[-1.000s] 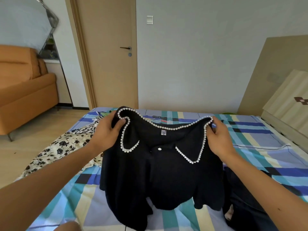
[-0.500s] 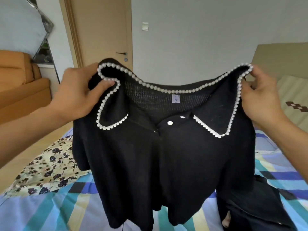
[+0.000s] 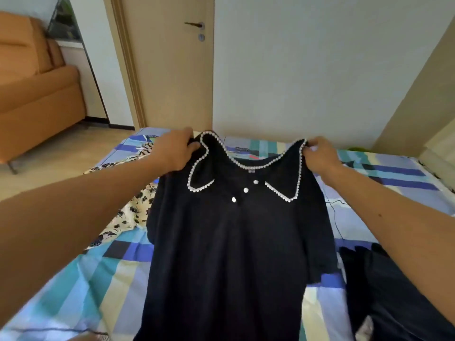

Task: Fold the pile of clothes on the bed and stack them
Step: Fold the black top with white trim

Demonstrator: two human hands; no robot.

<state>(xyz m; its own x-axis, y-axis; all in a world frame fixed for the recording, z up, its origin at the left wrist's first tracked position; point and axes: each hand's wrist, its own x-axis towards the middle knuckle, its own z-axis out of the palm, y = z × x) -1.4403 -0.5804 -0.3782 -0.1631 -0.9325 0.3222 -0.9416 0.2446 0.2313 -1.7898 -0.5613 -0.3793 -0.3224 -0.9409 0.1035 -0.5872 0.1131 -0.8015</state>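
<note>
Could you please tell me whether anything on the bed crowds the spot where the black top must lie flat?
A floral garment touches the black top on its left, a dark garment lies beside its lower right; beneath the top is hidden.

Bare left forearm (image 3: 73,217), bare right forearm (image 3: 398,225), both uncovered up to the frame edge, left hand (image 3: 172,153) and right hand (image 3: 320,157) bare, small mole (image 3: 380,215) on the right forearm

Both arms reach out over the bed (image 3: 103,279). The left hand (image 3: 172,151) and right hand (image 3: 320,156) each grip a shoulder of a black top (image 3: 234,254) with a white-trimmed collar, spread front-up across the striped sheet. A floral garment (image 3: 128,215) lies to its left, dark clothing (image 3: 394,291) to its right.
</note>
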